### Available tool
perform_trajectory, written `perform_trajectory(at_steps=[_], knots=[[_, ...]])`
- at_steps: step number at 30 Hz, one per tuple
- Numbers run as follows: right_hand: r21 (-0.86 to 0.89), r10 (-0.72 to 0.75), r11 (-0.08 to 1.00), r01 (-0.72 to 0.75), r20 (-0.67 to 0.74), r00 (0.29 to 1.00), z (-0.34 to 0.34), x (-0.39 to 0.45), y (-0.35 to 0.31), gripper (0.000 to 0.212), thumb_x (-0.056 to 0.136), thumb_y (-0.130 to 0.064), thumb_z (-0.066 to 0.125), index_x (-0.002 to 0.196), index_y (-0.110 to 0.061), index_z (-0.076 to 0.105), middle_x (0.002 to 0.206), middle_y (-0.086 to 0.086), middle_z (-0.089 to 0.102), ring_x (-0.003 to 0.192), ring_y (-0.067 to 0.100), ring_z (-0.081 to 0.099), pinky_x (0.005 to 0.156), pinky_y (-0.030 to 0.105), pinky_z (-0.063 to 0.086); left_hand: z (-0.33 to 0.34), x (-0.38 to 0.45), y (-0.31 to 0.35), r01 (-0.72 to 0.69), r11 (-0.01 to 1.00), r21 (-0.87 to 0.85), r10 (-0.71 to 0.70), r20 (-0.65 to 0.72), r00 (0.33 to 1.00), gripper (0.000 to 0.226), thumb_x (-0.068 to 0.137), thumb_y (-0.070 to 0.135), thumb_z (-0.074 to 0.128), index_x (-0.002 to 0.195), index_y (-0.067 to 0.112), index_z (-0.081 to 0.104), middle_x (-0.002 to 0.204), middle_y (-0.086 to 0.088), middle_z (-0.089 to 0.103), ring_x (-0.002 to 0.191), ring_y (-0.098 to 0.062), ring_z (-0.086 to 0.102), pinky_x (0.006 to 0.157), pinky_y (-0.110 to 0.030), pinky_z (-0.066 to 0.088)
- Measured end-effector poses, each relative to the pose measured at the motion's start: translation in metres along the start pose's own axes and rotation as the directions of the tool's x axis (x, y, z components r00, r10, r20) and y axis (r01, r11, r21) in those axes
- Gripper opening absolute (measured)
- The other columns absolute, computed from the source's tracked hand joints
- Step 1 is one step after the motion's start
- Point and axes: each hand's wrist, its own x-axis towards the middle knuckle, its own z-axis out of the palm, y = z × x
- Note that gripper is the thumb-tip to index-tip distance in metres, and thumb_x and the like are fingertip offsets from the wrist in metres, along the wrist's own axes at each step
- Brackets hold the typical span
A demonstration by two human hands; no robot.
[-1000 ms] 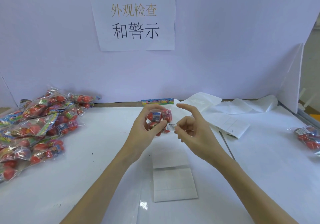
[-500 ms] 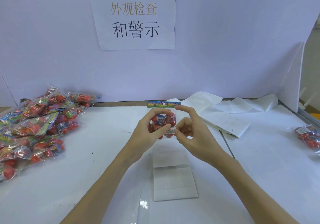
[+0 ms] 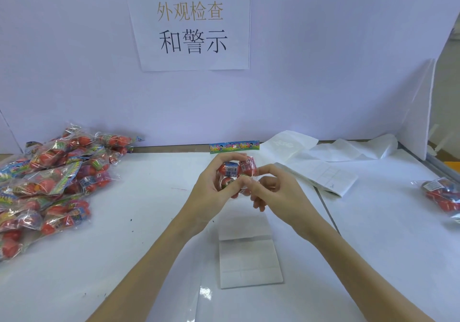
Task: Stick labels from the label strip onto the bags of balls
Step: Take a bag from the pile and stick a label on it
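My left hand point(image 3: 211, 192) grips a clear bag of red balls point(image 3: 236, 170) held up over the middle of the table. My right hand point(image 3: 276, 192) has its fingers curled against the bag's right side, thumb and forefinger pinching at the bag where the small white label went on. The label itself is hidden under my fingers. A white label strip point(image 3: 249, 259) lies flat on the table just below my hands. A pile of several bags of balls point(image 3: 49, 185) lies at the left. One more bag point(image 3: 443, 197) lies at the far right edge.
Folded white backing sheets point(image 3: 323, 175) and crumpled white paper point(image 3: 353, 147) lie behind my right hand. A white wall with a printed sign point(image 3: 191, 23) closes the back, and a white side panel point(image 3: 420, 112) stands at the right.
My right hand, which held a small white label beside the bag, has moved left onto the bag and closed its fingers on it. The left hand has kept the bag in place.
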Motion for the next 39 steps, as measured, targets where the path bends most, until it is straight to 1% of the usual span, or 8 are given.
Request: perform_trajectory(at_steps=[5, 10, 16, 19, 22, 24, 34, 39], knots=[[0.286, 0.027, 0.957, -0.053, 0.092, 0.995, -0.007, 0.001, 0.000, 0.018, 0.099, -0.032, 0.067, 0.087, -0.019, 0.070, 0.079, 0.012, 0.072, 0.069, 0.025, 0.067, 0.065, 0.027, 0.055, -0.002, 0.002, 0.000, -0.006, 0.993, -0.121, 0.005, -0.001, 1.000, 0.035, 0.097, 0.023, 0.072, 0.130, 0.027, 0.061, 0.131, -0.002, 0.068, 0.098, -0.022, 0.071, 0.076, -0.028, 0.056], [0.233, 0.108, 0.962, -0.144, 0.163, 0.981, -0.001, -0.002, -0.004, 0.039, 0.098, -0.046, 0.066, 0.114, -0.011, 0.068, 0.079, 0.008, 0.069, 0.070, 0.023, 0.066, 0.063, 0.028, 0.053, -0.003, 0.002, 0.000, -0.024, 0.996, -0.088, 0.023, -0.009, 1.000, 0.032, 0.102, 0.019, 0.065, 0.132, 0.028, 0.060, 0.130, 0.000, 0.069, 0.101, -0.021, 0.071, 0.082, -0.034, 0.060], [0.236, 0.228, 0.940, -0.247, 0.105, 0.968, -0.010, 0.000, -0.009, 0.035, 0.096, -0.042, 0.070, 0.092, -0.007, 0.070, 0.075, 0.007, 0.065, 0.062, 0.020, 0.060, 0.061, 0.026, 0.051, -0.005, 0.002, 0.008, 0.041, 0.997, -0.061, -0.044, -0.047, 0.998, 0.035, 0.113, 0.034, 0.039, 0.147, 0.039, 0.047, 0.136, 0.002, 0.064, 0.117, -0.026, 0.068, 0.084, -0.046, 0.063], [0.654, 0.201, 0.714, -0.252, 0.153, 0.968, -0.035, 0.003, -0.023, 0.027, 0.096, -0.041, 0.070, 0.098, -0.014, 0.071, 0.087, 0.004, 0.059, 0.067, 0.017, 0.058, 0.061, 0.024, 0.051, -0.009, 0.002, 0.006, 0.103, 0.995, -0.008, -0.103, -0.172, 0.980, 0.033, 0.112, 0.036, 0.037, 0.141, 0.034, 0.051, 0.132, -0.007, 0.059, 0.114, -0.025, 0.067, 0.078, -0.044, 0.063], [0.937, -0.337, 0.182, -0.299, 0.345, 0.876, -0.058, -0.006, -0.041, 0.042, 0.102, -0.048, 0.059, 0.143, -0.038, 0.059, 0.124, 0.002, 0.054, 0.099, 0.015, 0.059, 0.086, 0.023, 0.046, -0.011, 0.003, 0.001, 0.136, 0.990, 0.036, -0.125, -0.222, 0.967, 0.029, 0.112, 0.034, 0.039, 0.129, 0.024, 0.060, 0.125, -0.007, 0.060, 0.108, -0.028, 0.066, 0.069, -0.037, 0.061], [0.902, -0.533, 0.078, -0.424, 0.398, 0.747, -0.064, -0.010, -0.043, 0.074, 0.099, -0.045, 0.064, 0.163, -0.043, 0.026, 0.136, 0.007, 0.051, 0.108, 0.023, 0.060, 0.094, 0.028, 0.043, -0.009, 0.005, -0.004, 0.147, 0.985, 0.091, -0.123, -0.233, 0.965, 0.026, 0.112, 0.032, 0.042, 0.121, 0.022, 0.064, 0.121, -0.001, 0.061, 0.103, -0.024, 0.066, 0.065, -0.032, 0.060], [0.656, 0.075, 0.634, -0.409, 0.475, 0.877, -0.011, 0.004, 0.000, 0.060, 0.089, -0.042, 0.081, 0.140, -0.013, 0.066, 0.096, 0.002, 0.062, 0.078, 0.016, 0.058, 0.072, 0.027, 0.050, -0.022, 0.007, -0.013, 0.082, 0.826, 0.558, 0.140, -0.343, 0.929, 0.012, 0.104, 0.021, 0.058, 0.109, 0.028, 0.065, 0.114, 0.012, 0.057, 0.098, -0.004, 0.059, 0.078, -0.020, 0.049], [0.598, 0.149, 0.677, -0.429, 0.459, 0.876, -0.005, 0.006, 0.003, 0.059, 0.083, -0.042, 0.086, 0.132, -0.012, 0.071, 0.093, 0.003, 0.061, 0.075, 0.017, 0.057, 0.071, 0.028, 0.052, -0.088, 0.010, -0.007, 0.478, 0.554, 0.682, 0.184, -0.660, 0.728, 0.050, 0.099, 0.032, 0.065, 0.142, 0.010, 0.053, 0.156, -0.019, 0.035, 0.143, -0.038, 0.029, 0.113, -0.044, 0.030]])
